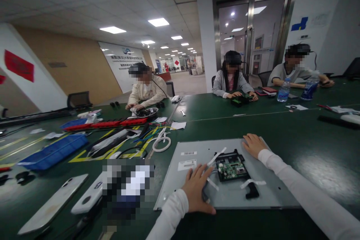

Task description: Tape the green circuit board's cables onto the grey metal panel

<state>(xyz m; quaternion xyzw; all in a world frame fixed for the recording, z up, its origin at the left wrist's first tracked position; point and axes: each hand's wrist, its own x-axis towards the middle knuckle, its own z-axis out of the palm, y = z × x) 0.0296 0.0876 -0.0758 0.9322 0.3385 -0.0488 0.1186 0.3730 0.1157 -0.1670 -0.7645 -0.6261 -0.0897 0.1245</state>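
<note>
A flat grey metal panel [202, 198] lies on the green table in front of me. Near its middle sits a green circuit board [232, 168] in a black frame, with strips of white tape [253, 183] around it and a short black cable [252, 191] below. My left hand [197, 189] rests at the panel's left front part, fingers spread, the thumb over the near edge. My right hand [254, 145] lies with fingers stretched out at the far right edge of the panel. Neither hand grasps anything. White labels [187, 164] are stuck on the panel's left side.
Left of the panel lie a white phone [53, 204], a white device [92, 191], a roll of white tape [161, 144] and a blue tray [56, 152]. Several people sit across the table [309, 138]. Water bottles [284, 90] stand at the far right.
</note>
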